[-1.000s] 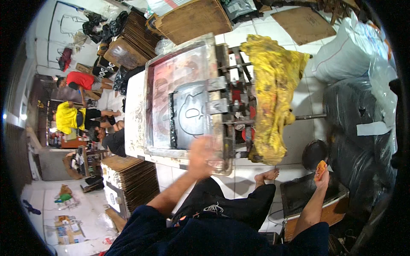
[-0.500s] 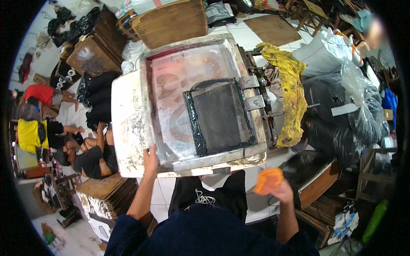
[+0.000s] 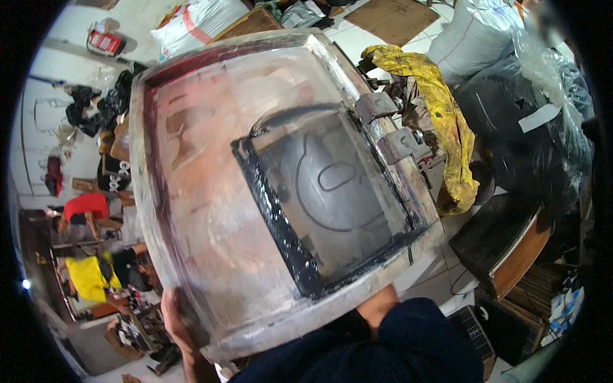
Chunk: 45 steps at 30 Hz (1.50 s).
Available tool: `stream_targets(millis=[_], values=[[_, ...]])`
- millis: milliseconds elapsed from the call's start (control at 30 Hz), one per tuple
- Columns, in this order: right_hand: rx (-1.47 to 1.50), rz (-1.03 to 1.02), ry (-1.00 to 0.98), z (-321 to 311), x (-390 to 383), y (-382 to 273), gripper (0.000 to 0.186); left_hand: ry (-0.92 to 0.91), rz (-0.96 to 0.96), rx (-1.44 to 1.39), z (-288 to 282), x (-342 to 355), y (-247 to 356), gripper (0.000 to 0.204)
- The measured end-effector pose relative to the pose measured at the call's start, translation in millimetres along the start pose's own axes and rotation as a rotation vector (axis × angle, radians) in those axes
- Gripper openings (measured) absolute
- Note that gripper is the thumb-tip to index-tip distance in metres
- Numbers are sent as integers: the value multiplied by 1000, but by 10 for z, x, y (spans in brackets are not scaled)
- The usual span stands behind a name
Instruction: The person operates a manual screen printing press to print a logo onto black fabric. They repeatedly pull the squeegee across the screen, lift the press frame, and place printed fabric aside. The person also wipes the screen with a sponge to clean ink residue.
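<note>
A large screen printing frame is raised and tilted up close in front of me. Its translucent mesh has reddish stains. On the right part of the mesh is a dark panel edged with black, glossy smears, with a curved outline showing in it. My left hand grips the frame's lower left rim. My right forearm passes beneath the near edge, and the frame hides the right hand, its fingers and anything in them. Metal hinge clamps hold the frame's right side.
A stained yellow cloth drapes over the hinge mechanism on the right. Beyond it lie large black plastic-wrapped bundles and a white sack. A dark wooden box stands at lower right. People sit or bend at far left.
The frame has swung up off its white board toward me, left hand on its rim. My right hand, which held an orange cloth beside the board, has gone under the frame out of sight.
</note>
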State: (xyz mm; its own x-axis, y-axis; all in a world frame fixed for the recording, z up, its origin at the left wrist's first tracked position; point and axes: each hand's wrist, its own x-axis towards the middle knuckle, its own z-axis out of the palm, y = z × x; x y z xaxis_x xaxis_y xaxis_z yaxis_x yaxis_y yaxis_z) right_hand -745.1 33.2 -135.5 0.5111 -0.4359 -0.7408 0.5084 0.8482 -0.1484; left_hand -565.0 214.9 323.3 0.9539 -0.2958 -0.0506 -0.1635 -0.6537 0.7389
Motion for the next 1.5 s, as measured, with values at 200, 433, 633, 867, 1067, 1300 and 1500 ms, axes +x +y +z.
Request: stream_targets(millis=[200, 433, 633, 867, 1067, 1300, 1500], values=[[-25, 0, 27, -42, -501, 156, 46, -47, -252, -471, 94, -114, 340, 43], [-56, 55, 60, -246, -1231, -16, 45, 159, -267, -373, 42, -133, 278, 46], [-59, 54, 76, -317, -1403, -179, 45, 141, -253, -422, -203, -132, 127, 41], [-63, 48, 77, -288, -1444, -272, 45, 354, -116, -144, -365, -19, 22, 41], [-70, 35, 70, -332, -1483, -287, 45, 189, -117, -224, -437, -63, 12, 40], [-51, -20, 57, -173, -1329, -350, 45, 271, -66, -171, -247, -20, 108, 32], [-30, -89, 62, -106, -981, -282, 44, 280, -103, -236, -157, -29, 160, 39]])
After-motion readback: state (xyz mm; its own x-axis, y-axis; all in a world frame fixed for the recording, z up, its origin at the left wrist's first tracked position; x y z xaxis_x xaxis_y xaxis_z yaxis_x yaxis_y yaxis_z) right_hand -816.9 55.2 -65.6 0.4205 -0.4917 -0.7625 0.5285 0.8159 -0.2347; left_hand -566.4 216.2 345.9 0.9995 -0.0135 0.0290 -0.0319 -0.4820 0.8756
